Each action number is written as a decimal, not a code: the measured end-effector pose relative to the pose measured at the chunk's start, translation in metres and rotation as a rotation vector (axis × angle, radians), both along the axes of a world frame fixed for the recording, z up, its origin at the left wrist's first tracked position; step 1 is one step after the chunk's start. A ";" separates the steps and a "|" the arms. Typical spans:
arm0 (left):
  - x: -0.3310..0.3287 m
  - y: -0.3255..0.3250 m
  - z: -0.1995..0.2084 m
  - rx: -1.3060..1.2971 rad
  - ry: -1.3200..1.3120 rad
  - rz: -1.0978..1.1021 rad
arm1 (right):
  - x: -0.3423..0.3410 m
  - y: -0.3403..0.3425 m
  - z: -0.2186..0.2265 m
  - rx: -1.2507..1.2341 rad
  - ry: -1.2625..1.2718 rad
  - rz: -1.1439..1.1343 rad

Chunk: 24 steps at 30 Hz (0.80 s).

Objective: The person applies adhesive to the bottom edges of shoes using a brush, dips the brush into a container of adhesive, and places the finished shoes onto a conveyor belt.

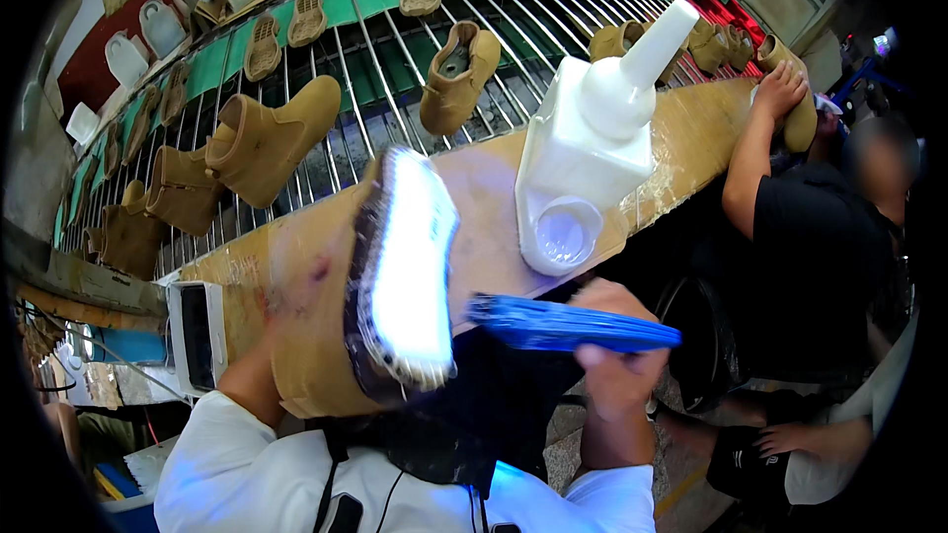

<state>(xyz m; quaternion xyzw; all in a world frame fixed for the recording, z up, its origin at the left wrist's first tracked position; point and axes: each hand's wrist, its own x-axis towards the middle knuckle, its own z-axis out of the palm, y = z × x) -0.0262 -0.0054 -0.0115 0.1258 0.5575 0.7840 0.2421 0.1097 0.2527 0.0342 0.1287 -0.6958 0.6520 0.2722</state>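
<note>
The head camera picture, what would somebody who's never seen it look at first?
Probably the bright white sole of the tan boot, which looks almost glowing just left of the middle. Next might be the blue brush-like tool in the person's right hand, to the right of the boot. Above that hand, the big white bottle with a long spout stands out on the brown board.

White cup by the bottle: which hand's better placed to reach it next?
Right, I'd say: the right hand is nearer the white cup and grips the blue tool. The left forearm leads behind the sole-up boot, where the left hand can't be made out.
</note>
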 end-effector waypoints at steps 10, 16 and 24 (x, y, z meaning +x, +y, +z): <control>-0.220 0.086 0.124 -0.080 -0.012 -0.193 | 0.055 0.115 -0.034 -0.669 -0.013 -0.461; -0.336 0.267 0.164 -0.942 0.496 -0.589 | 0.049 0.160 -0.054 -0.595 -0.028 -0.466; -0.413 0.422 -0.035 -1.428 0.992 -0.949 | 0.030 0.194 -0.080 -0.650 -0.117 -0.488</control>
